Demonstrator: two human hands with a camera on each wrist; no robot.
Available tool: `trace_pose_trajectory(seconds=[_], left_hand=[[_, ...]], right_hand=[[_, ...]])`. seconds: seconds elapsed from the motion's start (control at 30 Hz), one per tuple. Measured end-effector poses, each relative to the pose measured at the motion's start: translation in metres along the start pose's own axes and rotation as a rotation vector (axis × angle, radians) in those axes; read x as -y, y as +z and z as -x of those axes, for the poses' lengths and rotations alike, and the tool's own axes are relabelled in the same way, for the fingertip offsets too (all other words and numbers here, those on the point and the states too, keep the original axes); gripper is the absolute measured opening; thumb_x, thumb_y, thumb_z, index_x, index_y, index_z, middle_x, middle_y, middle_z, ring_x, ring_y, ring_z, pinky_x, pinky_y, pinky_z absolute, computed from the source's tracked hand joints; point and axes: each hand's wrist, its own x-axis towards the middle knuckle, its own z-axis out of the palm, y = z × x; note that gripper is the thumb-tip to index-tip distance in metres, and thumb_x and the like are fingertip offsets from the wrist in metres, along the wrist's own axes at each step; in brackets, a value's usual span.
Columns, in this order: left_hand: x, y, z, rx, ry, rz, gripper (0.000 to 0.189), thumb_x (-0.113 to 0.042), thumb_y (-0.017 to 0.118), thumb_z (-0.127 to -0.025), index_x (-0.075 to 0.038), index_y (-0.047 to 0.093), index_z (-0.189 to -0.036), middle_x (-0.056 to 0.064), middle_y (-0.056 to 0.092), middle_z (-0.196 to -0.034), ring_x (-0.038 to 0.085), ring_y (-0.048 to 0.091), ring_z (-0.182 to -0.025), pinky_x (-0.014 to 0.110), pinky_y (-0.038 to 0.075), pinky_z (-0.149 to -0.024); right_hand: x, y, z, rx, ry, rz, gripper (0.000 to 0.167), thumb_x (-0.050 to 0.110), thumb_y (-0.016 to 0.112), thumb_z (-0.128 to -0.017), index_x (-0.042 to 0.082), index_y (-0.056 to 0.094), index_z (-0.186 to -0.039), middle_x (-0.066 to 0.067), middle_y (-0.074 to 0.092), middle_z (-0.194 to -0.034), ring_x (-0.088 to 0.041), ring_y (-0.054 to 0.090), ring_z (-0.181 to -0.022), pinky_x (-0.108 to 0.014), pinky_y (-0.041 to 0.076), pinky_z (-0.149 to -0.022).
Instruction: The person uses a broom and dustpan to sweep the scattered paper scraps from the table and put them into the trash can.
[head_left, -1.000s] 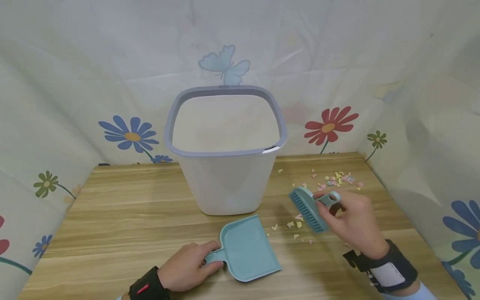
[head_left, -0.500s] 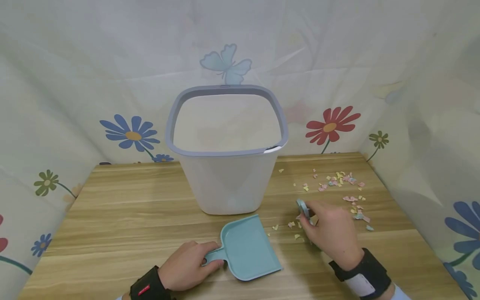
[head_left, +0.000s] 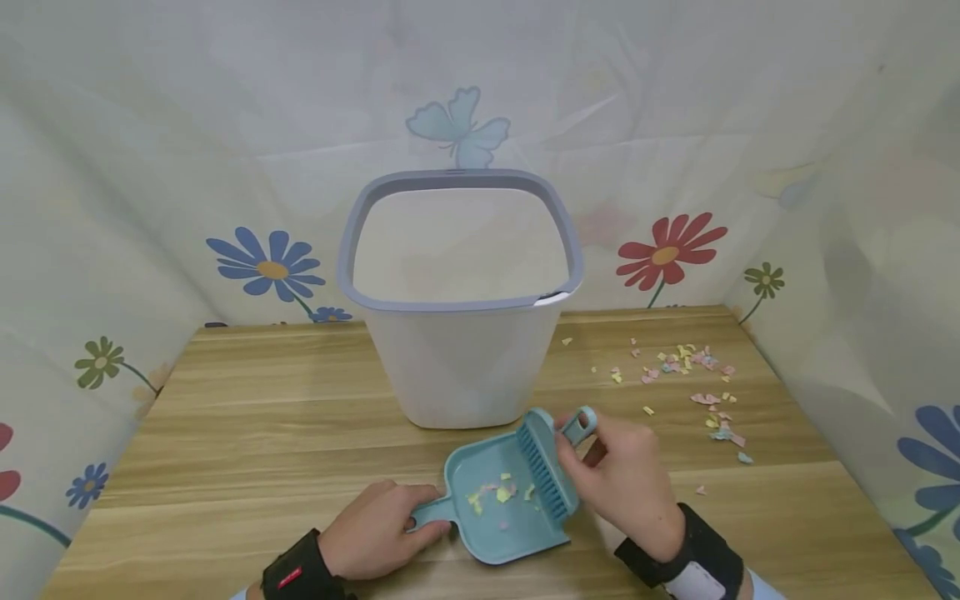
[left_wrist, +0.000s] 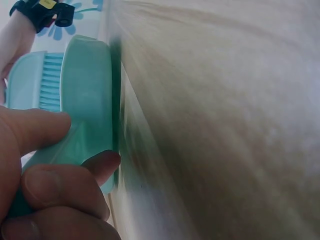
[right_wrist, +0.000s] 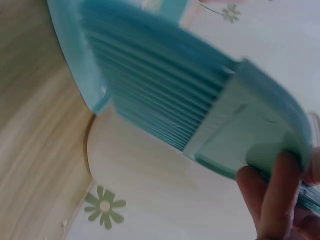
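A teal dustpan lies flat on the wooden table, its mouth facing right. My left hand grips its short handle, thumb and fingers curled round it, as the left wrist view also shows. Several scraps of coloured paper lie in the pan. In my right hand is a small teal brush, held where its handle joins the head. Its bristles stand at the pan's open edge. More paper scraps are scattered on the table at the far right.
A white bin with a grey-blue rim stands just behind the dustpan. Flower-printed cloth hangs behind and on both sides of the wooden table.
My right hand has brought the brush down and left to the dustpan's mouth. Nearby paper scraps have moved off the table into the pan. The left hand and the dustpan have stayed put.
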Motion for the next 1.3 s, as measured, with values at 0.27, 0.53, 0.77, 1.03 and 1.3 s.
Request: trace_pose_trajectory(seconds=[0.27,0.53,0.77,1.03,1.3], left_hand=[[-0.002,-0.006,-0.001,0.031,-0.023,0.002,0.039,-0.048,0.067,-0.099,-0.018,0.074,-0.122,-0.018,0.049,-0.070,-0.004,0.043,-0.058,0.019,0.039,-0.057],[-0.001,-0.009,-0.001,0.036,-0.008,-0.006,0.037,-0.050,0.065,-0.100,-0.019,0.075,-0.117,-0.018,0.041,-0.066,-0.004,0.039,-0.057,0.019,0.036,-0.057],[0.001,-0.010,0.000,0.036,-0.010,-0.010,0.035,-0.048,0.065,-0.100,-0.019,0.075,-0.116,-0.018,0.040,-0.067,-0.004,0.038,-0.057,0.019,0.035,-0.057],[0.003,-0.011,0.003,0.035,-0.011,-0.003,0.045,-0.050,0.065,-0.100,-0.014,0.074,-0.125,-0.018,0.043,-0.068,-0.004,0.043,-0.061,0.020,0.040,-0.063],[0.001,-0.010,0.000,0.042,-0.001,-0.024,0.041,-0.050,0.065,-0.100,-0.017,0.074,-0.123,-0.019,0.048,-0.071,-0.003,0.045,-0.064,0.021,0.042,-0.066]], right_hand=[[-0.021,-0.025,-0.001,-0.078,0.017,0.059,0.021,-0.008,0.079,-0.078,0.006,0.074,-0.093,-0.005,0.076,-0.078,0.010,0.049,-0.047,-0.011,0.040,-0.044],[-0.050,-0.064,0.009,-0.081,0.002,0.320,0.016,0.001,0.078,-0.077,0.000,0.074,-0.092,-0.011,0.076,-0.076,-0.008,0.059,-0.044,-0.011,0.041,-0.045],[-0.082,-0.106,0.032,-0.100,0.042,0.497,0.012,0.004,0.072,-0.077,-0.002,0.071,-0.087,-0.018,0.075,-0.075,-0.024,0.062,-0.045,-0.012,0.038,-0.044],[-0.076,-0.095,0.046,-0.040,0.025,0.545,0.012,0.016,0.074,-0.077,0.005,0.070,-0.081,-0.009,0.072,-0.067,-0.015,0.059,-0.042,-0.016,0.032,-0.040],[-0.032,-0.033,0.027,-0.020,-0.028,0.296,0.014,0.003,0.081,-0.075,0.007,0.073,-0.086,-0.001,0.073,-0.072,0.000,0.056,-0.048,-0.012,0.041,-0.046]])
